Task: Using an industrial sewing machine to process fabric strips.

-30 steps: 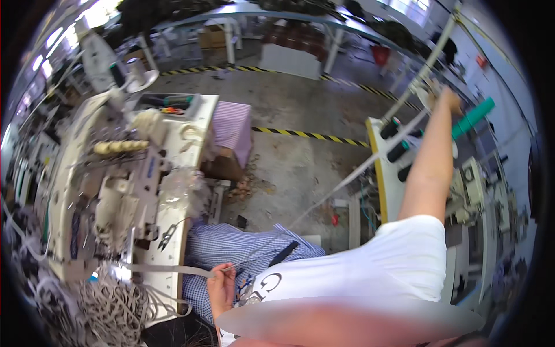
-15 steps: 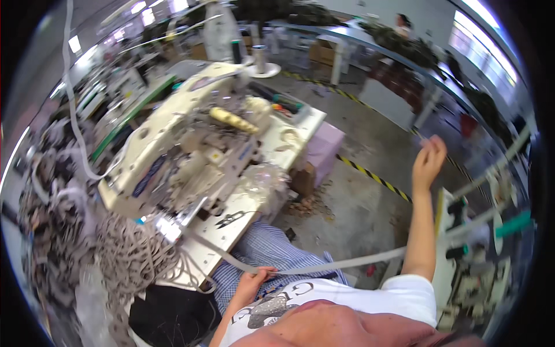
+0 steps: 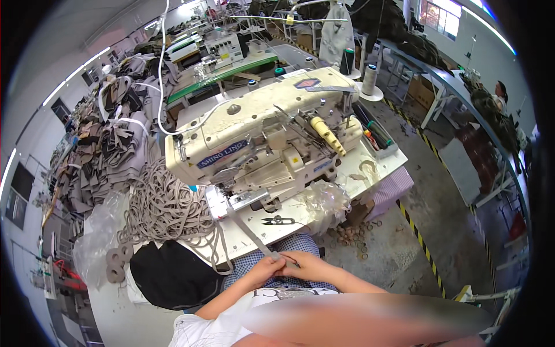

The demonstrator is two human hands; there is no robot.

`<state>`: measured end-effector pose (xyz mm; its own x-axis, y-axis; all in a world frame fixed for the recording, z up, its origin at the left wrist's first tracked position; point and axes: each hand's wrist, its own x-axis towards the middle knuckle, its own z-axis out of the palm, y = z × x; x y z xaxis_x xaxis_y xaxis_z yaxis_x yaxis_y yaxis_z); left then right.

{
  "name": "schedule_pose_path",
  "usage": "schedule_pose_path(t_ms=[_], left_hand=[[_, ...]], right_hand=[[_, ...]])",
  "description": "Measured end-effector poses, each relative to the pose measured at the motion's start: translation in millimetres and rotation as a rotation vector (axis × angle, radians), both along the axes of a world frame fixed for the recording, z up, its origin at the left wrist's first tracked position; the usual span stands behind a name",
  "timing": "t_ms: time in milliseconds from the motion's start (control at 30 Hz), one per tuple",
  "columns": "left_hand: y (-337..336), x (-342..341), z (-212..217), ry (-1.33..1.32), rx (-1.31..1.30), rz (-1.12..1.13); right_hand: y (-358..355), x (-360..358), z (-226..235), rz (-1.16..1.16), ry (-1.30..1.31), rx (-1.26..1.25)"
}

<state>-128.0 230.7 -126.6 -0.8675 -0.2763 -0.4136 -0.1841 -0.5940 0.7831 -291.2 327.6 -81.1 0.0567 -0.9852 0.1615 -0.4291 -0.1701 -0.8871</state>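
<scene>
A flat grey fabric strip (image 3: 247, 230) runs from the front of the cream sewing machine (image 3: 263, 133), over the table edge, to my hands above my lap. My left hand (image 3: 267, 272) is closed on the strip. My right hand (image 3: 306, 267) meets it, closed, with its fingertips at the same strip. A small dark thing shows by the right fingers, too small to make out. Thread snips (image 3: 278, 220) lie on the white table (image 3: 231, 246), beyond my hands and apart from them.
Left of the machine lies a heap of narrow grey cord (image 3: 167, 202), with a black cloth (image 3: 173, 274) nearer me. Clear plastic (image 3: 326, 199) sits at the table's right edge. Thread cones (image 3: 370, 78) stand behind. Grey fabric piles (image 3: 110, 150) fill the far left.
My right hand has come in from far out on the right to meet my left hand. The strip that stretched away rightward no longer shows there. The view has turned rightward.
</scene>
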Motion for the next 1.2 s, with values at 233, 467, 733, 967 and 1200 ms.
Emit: schedule_pose_path(t_ms=[233, 467, 733, 967, 1200], left_hand=[[-32.2, 12.4, 3.9, 0.254, 0.238, 0.210], [-40.8, 55.1, 32.5, 0.507, 0.440, 0.514], [-52.9, 112.8, 61.1, 0.652, 0.141, 0.568], [-43.4, 114.3, 74.8, 0.542, -0.162, 0.388], [-38.7, 77.0, 86.1, 0.318, -0.534, -0.105]], right_hand=[[107.2, -31.5, 17.4, -0.397, 0.330, 0.427], [240.4, -99.9, 7.6, -1.213, 1.025, 0.625], [139.0, -70.0, 9.8, -1.453, 0.531, 0.162], [-2.4, -16.1, 6.8, -0.971, 0.082, -0.008], [-40.8, 37.8, -9.6, -0.596, -0.719, 0.258]])
